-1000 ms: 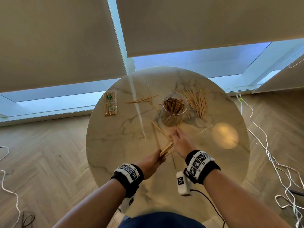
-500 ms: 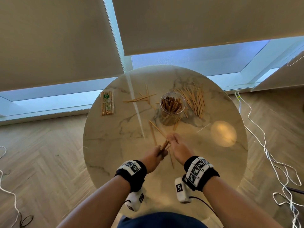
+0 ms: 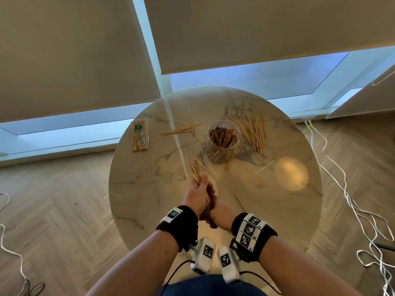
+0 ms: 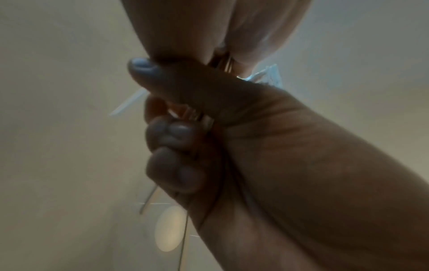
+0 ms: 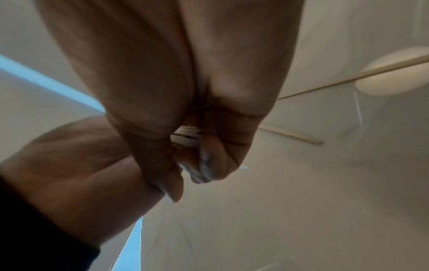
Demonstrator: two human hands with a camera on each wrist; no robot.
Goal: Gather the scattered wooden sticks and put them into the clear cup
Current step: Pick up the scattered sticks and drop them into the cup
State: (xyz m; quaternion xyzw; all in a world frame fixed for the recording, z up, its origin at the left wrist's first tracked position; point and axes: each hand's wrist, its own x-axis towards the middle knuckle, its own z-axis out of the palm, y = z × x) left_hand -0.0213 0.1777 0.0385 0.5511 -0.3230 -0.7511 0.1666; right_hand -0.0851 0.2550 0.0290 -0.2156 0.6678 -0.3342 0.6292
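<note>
The clear cup stands mid-table, packed with upright wooden sticks. My left hand grips a bundle of sticks whose far ends fan out toward the cup. In the left wrist view its fingers and thumb curl round the bundle. My right hand presses against the left and pinches the bundle's near ends. Loose sticks lie just past the hands, left of the cup, and in a pile at its right.
The round marble table holds a wrapped pack of sticks at its far left. Single sticks lie to the right of my hands. White cables trail on the wood floor to the right, and blinds hang behind.
Both hands drew back toward me and came together. The right hand left the table by the loose sticks and now pinches the near end of the bundle, which points away from me.
</note>
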